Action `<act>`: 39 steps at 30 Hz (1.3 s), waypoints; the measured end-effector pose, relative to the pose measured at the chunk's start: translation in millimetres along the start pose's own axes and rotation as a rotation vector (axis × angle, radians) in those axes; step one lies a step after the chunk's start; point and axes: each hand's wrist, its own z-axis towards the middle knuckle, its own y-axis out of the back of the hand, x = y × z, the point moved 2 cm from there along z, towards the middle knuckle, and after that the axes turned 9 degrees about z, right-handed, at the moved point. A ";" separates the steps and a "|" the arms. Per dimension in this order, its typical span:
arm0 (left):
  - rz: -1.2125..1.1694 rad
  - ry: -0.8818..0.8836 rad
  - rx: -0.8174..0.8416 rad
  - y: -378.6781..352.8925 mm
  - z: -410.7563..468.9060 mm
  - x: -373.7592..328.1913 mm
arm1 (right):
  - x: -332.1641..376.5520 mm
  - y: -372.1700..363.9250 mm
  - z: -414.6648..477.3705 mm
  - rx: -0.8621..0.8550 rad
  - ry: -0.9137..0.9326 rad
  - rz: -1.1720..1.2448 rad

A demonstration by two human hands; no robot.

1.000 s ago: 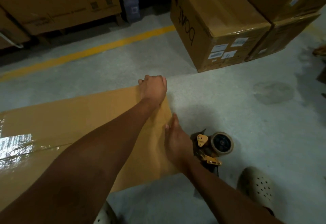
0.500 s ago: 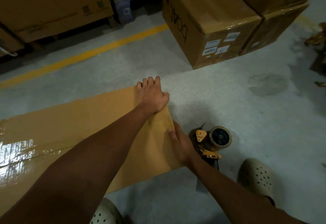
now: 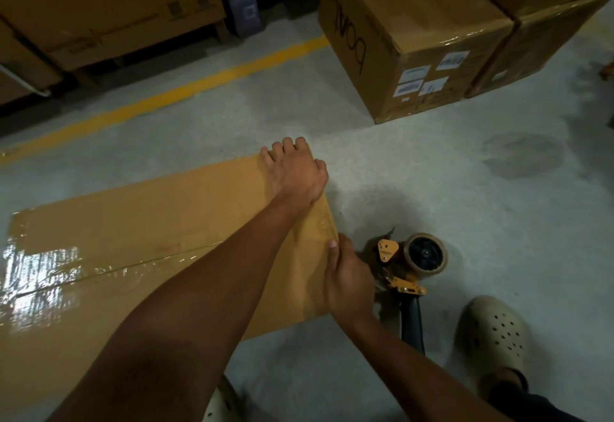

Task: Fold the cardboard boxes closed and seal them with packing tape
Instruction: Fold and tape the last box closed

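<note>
Cardboard box [image 3: 149, 238] is having its end tape [image 3: 328, 226] rubbed down — left hand [image 3: 294, 172], no longer fisted, is pressing flat, right hand [image 3: 349, 282] thumbing the edge nearby, grip hidden.

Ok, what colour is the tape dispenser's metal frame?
Yellow-orange; the tape dispenser shows clearly in the head view.

Warehouse, stacked cartons [image 3: 412, 32], yellow floor line [image 3: 186, 89]
</note>
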 end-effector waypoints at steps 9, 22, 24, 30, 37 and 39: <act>-0.082 -0.451 0.010 6.0 -13.7 -65.5 | 5.0 -6.7 -22.5 -0.124 -0.312 0.387; -0.134 -0.736 0.108 4.5 -104.4 -52.2 | 8.1 -2.9 -40.5 0.280 -0.574 0.415; -0.152 -0.501 0.154 9.6 -120.5 -17.3 | 13.2 19.8 -35.6 0.365 -0.567 0.285; -0.217 0.396 0.247 10.1 -185.7 54.1 | 15.1 90.7 17.7 -0.059 -0.397 0.238; -0.821 0.986 0.305 51.9 -182.4 70.8 | 14.7 103.6 75.0 0.168 -0.506 0.385; -0.871 0.960 0.216 76.4 -179.4 84.6 | 53.2 117.6 64.0 0.132 -0.420 0.299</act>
